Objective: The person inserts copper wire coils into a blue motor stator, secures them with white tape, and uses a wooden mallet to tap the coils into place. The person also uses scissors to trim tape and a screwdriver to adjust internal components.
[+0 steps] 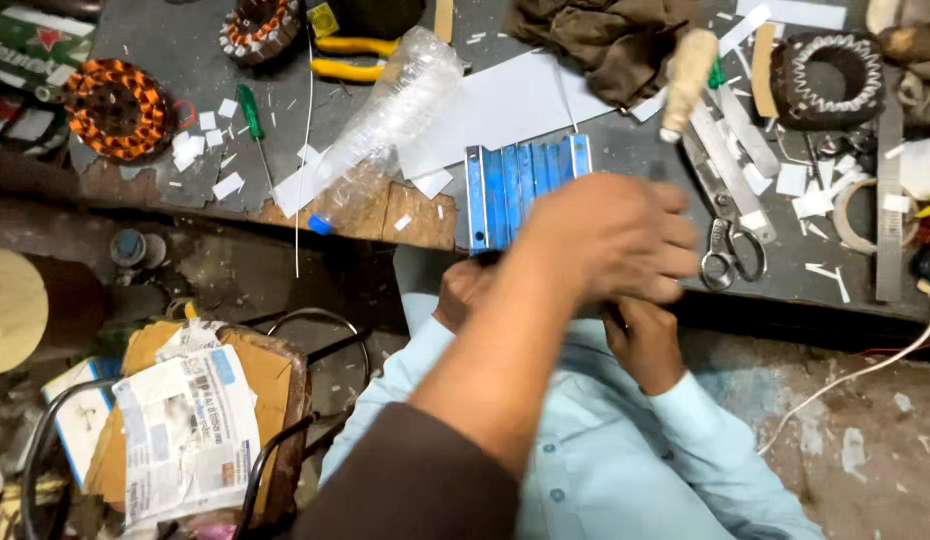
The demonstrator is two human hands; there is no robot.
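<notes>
Blue ridged metal strip (525,185) at tabletop (185,60) near edge, w/ co-worker's hand (610,235) crowding: could get knocked off. Left hand (465,290), right hand (645,345) half hidden, can't tell grip.

Blue ribbed metal strip (522,187) lies flat at the workbench edge.

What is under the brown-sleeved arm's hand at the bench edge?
The near end of a blue ribbed metal block runs under the hand. Its lower edge and anything the hand grips are hidden.
</notes>
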